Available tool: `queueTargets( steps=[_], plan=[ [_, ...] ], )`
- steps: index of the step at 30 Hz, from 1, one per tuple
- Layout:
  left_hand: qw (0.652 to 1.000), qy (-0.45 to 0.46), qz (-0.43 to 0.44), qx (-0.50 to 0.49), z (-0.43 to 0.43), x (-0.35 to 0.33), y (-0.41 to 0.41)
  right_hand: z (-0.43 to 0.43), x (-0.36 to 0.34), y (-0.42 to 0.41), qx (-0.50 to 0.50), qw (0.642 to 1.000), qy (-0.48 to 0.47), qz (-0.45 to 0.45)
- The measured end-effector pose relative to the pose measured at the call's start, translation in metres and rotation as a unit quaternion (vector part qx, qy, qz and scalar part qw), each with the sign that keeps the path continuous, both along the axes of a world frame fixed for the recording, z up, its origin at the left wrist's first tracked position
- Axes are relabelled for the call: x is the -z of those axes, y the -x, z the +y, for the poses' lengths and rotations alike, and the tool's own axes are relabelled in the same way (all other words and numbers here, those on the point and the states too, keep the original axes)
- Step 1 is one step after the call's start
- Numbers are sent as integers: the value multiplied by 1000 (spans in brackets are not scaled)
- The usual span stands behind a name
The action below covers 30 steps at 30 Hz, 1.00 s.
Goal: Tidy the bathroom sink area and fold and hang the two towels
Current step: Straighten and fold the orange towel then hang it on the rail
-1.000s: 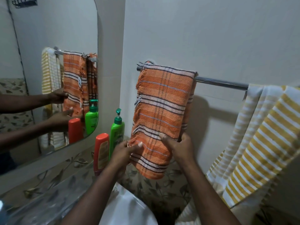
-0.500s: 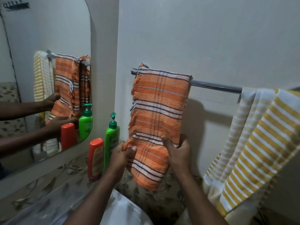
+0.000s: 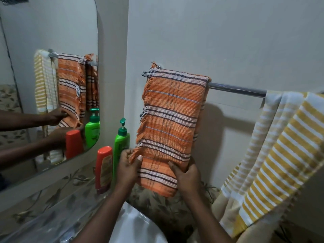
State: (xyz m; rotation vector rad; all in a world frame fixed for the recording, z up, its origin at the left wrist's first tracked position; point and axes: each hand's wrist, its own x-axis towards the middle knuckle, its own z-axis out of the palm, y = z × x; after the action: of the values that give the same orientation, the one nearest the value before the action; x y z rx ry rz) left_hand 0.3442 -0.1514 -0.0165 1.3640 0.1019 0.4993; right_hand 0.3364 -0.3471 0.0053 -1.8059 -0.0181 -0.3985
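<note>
An orange striped towel [image 3: 171,123] hangs folded over the left end of a chrome towel rail [image 3: 236,89] on the white wall. My left hand [image 3: 127,165] pinches its fringed lower left edge. At the lower right edge my right hand [image 3: 186,174] grips it, thumb in front. A yellow and white striped towel [image 3: 280,155] drapes loosely over the rail's right end and spreads down to the right.
A green pump bottle [image 3: 121,142] and a red-orange bottle [image 3: 103,169] stand on the glass shelf [image 3: 45,223] left of the towel. A mirror [image 3: 49,50] fills the left wall. The white sink [image 3: 138,228] lies below my arms.
Both hands have slid a little lower along the orange towel's side edges. The towel hangs flatter and straighter. The view has shifted slightly.
</note>
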Motion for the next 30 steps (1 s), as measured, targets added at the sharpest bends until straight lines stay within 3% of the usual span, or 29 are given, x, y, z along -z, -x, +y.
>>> queueTargets(
  steps=[5, 12, 16, 22, 26, 28, 30],
  plan=[
    [996, 6, 2, 88, -1, -3, 1, 1, 3, 5, 18, 999, -28, -1],
    [995, 8, -18, 96, 6, -13, -10, -2, -22, 4, -55, 996, -50, -53],
    [988, 55, -42, 141, 8, -46, -14, 0, -47, -4, -69, 988, -67, -118],
    [985, -49, -83, 142, 11, -123, -22, 0, -94, -13, -94, 981, -82, -150],
    [978, 13, -95, 184, 16, -151, -26, -4, -117, -14, -96, 980, -63, -163],
    [977, 30, -87, 193, 16, -154, -26, -7, -120, -9, -70, 977, -70, -188],
    [977, 39, -86, 191, 14, -156, -24, -10, -118, -4, 25, 973, -86, -213]
  ],
)
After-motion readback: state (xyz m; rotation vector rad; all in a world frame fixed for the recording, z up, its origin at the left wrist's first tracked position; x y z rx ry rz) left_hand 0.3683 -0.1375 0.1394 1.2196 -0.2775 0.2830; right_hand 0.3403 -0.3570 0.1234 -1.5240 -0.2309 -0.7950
